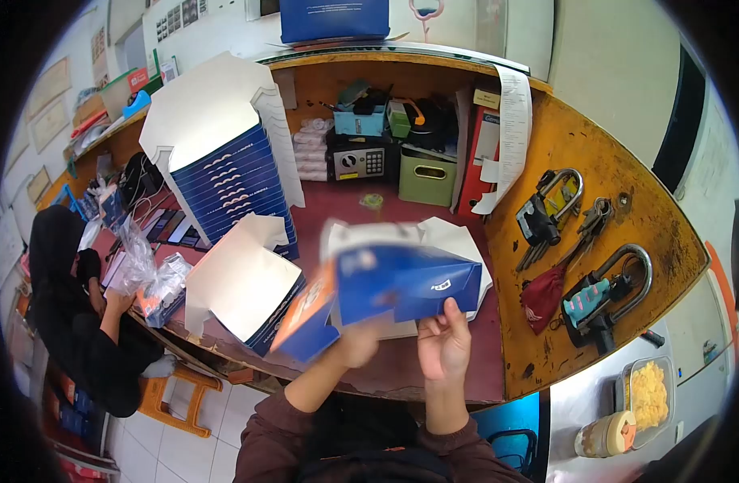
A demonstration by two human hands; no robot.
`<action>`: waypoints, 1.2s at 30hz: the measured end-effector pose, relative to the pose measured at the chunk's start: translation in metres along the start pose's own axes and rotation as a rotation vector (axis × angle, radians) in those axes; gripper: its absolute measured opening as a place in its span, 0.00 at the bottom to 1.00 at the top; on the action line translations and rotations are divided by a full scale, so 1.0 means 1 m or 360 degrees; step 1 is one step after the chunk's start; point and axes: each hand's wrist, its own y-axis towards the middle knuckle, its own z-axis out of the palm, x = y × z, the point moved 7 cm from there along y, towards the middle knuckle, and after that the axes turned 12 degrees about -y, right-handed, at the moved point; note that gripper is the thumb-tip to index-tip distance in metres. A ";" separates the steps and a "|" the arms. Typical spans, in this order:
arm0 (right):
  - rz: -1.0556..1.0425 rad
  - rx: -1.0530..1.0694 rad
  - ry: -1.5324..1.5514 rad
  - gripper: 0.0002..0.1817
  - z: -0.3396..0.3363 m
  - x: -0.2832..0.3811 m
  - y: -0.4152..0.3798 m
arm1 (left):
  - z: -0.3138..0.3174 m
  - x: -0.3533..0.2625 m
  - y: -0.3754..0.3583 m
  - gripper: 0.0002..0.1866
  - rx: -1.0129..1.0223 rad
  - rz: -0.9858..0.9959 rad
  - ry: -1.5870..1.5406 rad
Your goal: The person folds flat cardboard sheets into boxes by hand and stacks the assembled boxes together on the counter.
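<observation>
A blue-and-orange cardboard box (365, 283), partly folded with white inner flaps showing, is up in front of me over the desk. My right hand (446, 342) pinches its lower right edge, thumb against the blue front panel. Smeared by motion, my left hand (357, 344) is at the box's lower left, by the orange side; its fingers do not show clearly. Behind the box lie white cardboard sheets (458, 237). To the left is a short pile of flat box blanks (244, 282), white side up, and behind it a tall stack of blue boxes (232, 181).
At the left a person in black (72, 298) handles a plastic-wrapped box (162, 294). An orange stool (176, 400) stands below. A small safe (361, 163) and a green bin (427, 177) fill the shelf. Padlocks (607, 298) and keys lie on the wooden side panel.
</observation>
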 end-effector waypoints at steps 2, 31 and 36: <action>-0.0111 -0.0210 -0.0385 0.17 -0.003 0.007 -0.003 | -0.013 0.009 0.002 0.22 -0.0283 -0.0338 -0.1212; 0.0086 -0.0559 -0.0972 0.17 -0.010 0.027 0.000 | -0.056 -0.015 -0.010 0.59 0.0155 -0.0684 -0.0790; -0.0447 -0.0186 -0.1256 0.17 0.014 0.014 -0.007 | 0.009 0.014 -0.035 0.24 0.0672 -0.0756 -0.1136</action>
